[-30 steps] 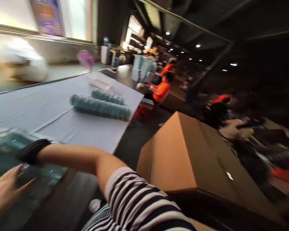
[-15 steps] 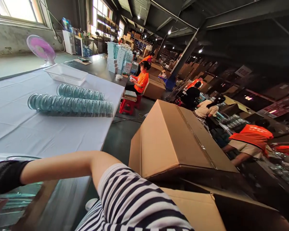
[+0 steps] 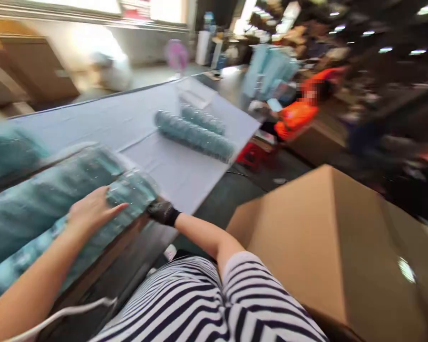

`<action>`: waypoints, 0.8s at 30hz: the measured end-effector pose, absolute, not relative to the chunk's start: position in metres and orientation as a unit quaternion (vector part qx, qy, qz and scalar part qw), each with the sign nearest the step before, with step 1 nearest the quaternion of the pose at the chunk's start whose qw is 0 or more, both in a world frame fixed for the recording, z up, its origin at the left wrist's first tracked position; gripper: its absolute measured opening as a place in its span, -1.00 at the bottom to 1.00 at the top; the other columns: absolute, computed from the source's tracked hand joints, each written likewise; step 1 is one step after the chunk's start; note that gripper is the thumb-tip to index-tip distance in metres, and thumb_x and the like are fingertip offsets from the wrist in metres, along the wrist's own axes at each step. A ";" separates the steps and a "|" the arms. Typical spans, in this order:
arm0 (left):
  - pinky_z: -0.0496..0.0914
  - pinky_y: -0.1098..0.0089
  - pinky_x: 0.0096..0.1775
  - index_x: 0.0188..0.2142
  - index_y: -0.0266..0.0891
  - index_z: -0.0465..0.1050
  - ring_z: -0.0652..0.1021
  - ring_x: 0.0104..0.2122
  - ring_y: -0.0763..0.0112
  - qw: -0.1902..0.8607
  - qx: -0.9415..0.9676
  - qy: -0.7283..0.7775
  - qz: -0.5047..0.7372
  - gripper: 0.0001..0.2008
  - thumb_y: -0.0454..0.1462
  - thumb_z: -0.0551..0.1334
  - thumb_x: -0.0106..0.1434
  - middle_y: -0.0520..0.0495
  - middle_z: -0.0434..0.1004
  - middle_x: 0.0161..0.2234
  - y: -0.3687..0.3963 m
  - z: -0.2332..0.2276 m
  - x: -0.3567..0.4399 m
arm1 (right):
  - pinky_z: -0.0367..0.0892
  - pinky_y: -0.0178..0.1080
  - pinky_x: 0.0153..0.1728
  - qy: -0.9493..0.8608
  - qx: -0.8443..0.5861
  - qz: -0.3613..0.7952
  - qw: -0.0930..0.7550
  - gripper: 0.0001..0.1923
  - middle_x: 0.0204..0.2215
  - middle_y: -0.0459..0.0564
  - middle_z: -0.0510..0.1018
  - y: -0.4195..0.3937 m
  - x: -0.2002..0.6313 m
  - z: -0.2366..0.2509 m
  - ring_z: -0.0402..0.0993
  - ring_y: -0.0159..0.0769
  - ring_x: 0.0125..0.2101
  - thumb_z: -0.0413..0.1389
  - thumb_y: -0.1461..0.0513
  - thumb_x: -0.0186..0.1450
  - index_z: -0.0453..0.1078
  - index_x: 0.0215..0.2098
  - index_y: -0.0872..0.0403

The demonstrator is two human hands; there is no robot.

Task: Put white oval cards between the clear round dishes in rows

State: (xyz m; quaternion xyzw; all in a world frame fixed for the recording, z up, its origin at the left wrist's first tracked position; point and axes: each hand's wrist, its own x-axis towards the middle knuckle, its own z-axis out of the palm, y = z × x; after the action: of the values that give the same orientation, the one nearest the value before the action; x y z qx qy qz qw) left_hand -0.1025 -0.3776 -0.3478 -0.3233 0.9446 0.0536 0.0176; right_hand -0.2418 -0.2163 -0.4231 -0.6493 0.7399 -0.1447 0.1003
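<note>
My bare left hand (image 3: 91, 209) lies across the near row of bluish clear glass containers (image 3: 135, 187), its thumb spread along the near side and its fingers over the top. At the right end of that row, my right hand (image 3: 162, 211), in a black mesh glove, presses round the end piece; its fingertips are hidden. A longer row of similar glass (image 3: 50, 190) lies just beyond, parallel to it. Brown cardboard (image 3: 103, 261) runs along the near side of the rows. Motion blur hides the containers' exact shape.
Two more glass rows (image 3: 196, 135) lie on the white-covered table (image 3: 142, 102), before a white basket (image 3: 196, 92). A large cardboard box (image 3: 299, 237) stands at my right. A white cord (image 3: 74, 308) hangs at the near left. A person in orange (image 3: 296, 116) sits beyond the table.
My view has swung left and down, bringing both hands and the near glass rows into sight. The right hand, at the left edge before, is now at the row's right end.
</note>
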 end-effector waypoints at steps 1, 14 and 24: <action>0.37 0.21 -0.02 0.20 -0.23 0.19 0.47 0.06 0.02 0.029 -0.314 0.947 0.053 -0.23 0.24 0.04 0.21 -0.20 0.43 0.13 -0.376 -0.346 -0.096 | 0.32 -0.17 0.07 0.736 -0.655 -0.137 0.102 -0.73 0.05 0.14 0.50 -0.220 -0.240 -0.432 0.41 -0.22 0.04 0.04 0.32 0.34 0.46 -0.03 0.16; -0.04 0.01 0.29 0.39 -0.26 -0.12 0.02 0.36 0.06 -0.010 -0.334 0.938 0.088 -0.07 0.21 0.09 0.23 -0.27 -0.07 0.39 -0.366 -0.345 -0.119 | 0.29 -0.24 -0.03 0.791 -0.605 -0.085 0.015 -0.57 0.00 0.13 0.52 -0.256 -0.305 -0.355 0.42 -0.19 -0.01 -0.18 0.12 0.46 0.46 0.04 0.04; 0.00 0.00 0.29 0.37 -0.21 -0.02 0.15 0.31 0.09 -0.022 -0.338 0.936 0.092 -0.11 0.20 0.13 0.20 -0.22 0.10 0.35 -0.355 -0.360 -0.151 | 0.40 -0.16 -0.09 0.664 -0.699 0.231 0.130 -0.58 -0.08 0.23 0.58 -0.393 -0.314 -0.287 0.51 -0.07 -0.05 0.25 0.23 0.18 0.50 -0.01 0.21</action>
State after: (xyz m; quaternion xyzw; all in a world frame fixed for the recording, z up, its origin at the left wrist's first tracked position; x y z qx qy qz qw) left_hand -0.1507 -0.3553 -0.3597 -0.3384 0.9362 0.0925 -0.0221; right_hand -0.3137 -0.3929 -0.2872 -0.6989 0.6641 0.2311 0.1304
